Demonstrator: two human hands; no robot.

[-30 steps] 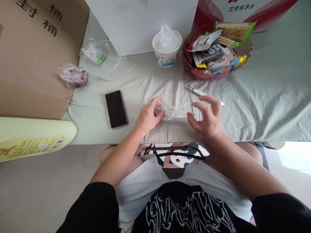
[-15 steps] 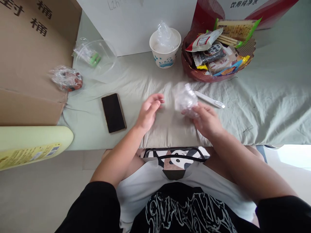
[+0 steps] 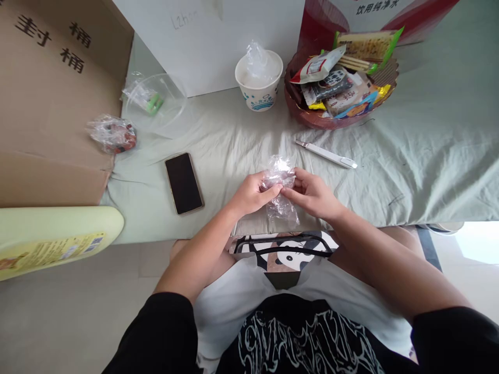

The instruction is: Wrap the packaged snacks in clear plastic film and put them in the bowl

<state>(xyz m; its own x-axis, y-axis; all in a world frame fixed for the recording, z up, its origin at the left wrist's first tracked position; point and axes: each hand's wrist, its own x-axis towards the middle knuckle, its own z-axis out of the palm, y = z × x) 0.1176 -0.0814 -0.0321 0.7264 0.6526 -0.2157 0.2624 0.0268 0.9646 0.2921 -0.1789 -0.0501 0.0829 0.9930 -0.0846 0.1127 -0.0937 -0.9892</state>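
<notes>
Crumpled clear plastic wrap (image 3: 279,209) is pinched between both hands, close to the table's front edge. My left hand (image 3: 252,195) grips its left side, thumb laid across the front. From the right, my right hand (image 3: 315,197) closes on it, and the two thumb tips almost meet. Whether anything sits inside the plastic is hard to make out. A white utility knife (image 3: 327,154) lies just beyond my right hand. Farther back stands a paper cup (image 3: 259,96) with clear plastic sticking out of it.
A reddish basket (image 3: 327,123) of packaged snacks stands at the back right. On the left are a phone (image 3: 184,183), a clear plastic tub (image 3: 175,122), a wrapped reddish-brown item (image 3: 117,136), a cardboard box (image 3: 58,114) and a pale yellow-green container (image 3: 78,221).
My right hand has brought the plastic left and nearer to me. My left hand, apart and empty before, has moved in and closed on it. The camera view has shifted slightly.
</notes>
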